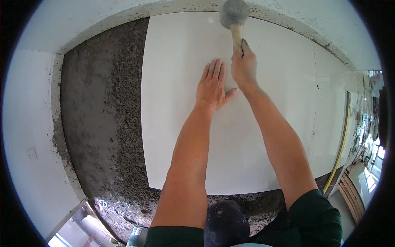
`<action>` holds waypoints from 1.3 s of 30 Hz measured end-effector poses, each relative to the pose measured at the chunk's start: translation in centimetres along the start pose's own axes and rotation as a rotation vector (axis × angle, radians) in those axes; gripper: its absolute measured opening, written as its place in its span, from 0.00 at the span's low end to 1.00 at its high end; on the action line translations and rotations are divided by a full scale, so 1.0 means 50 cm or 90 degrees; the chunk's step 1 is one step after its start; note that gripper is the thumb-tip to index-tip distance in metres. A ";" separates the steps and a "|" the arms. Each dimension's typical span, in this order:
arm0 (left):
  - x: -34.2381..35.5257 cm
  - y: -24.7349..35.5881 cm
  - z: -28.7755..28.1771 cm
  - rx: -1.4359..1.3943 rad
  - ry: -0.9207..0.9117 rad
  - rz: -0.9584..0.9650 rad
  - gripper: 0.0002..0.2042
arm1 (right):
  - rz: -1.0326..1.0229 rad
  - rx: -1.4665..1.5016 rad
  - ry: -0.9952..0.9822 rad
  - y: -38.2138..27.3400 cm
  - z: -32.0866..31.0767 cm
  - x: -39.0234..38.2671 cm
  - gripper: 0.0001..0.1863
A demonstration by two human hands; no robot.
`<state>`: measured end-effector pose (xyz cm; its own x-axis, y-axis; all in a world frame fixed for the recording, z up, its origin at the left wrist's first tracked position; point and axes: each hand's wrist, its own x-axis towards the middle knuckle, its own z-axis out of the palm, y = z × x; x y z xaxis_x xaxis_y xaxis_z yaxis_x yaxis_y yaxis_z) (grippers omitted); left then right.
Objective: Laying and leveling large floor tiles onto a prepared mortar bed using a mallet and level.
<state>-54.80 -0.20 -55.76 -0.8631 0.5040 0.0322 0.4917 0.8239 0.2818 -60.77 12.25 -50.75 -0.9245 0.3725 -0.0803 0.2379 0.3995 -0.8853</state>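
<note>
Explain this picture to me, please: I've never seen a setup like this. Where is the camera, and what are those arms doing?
There is no robot here, just a person with two bare hands. The single picture comes from a wide fisheye camera worn on the person's head, looking down; that is why straight edges bend and the corners are black. The forearms reaching in from below are the person's own.

The left hand lies flat on a large, glossy white slab, thumb out to the side. The right hand grips the wooden handle of a mallet, whose round grey head is at the slab's far edge; whether it touches, I cannot tell. To the left is dark, grainy material, bordered by pale walls.
</note>
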 end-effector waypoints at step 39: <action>-0.676 0.529 0.088 0.021 -0.153 0.134 0.46 | 0.068 -0.084 -0.231 0.301 -0.671 -0.742 0.20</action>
<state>-12.10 5.68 -53.61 -0.6923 0.7074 -0.1424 0.6627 0.7014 0.2622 -12.89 32.51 -45.73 -0.9320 0.1066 -0.3465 0.3528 0.4871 -0.7989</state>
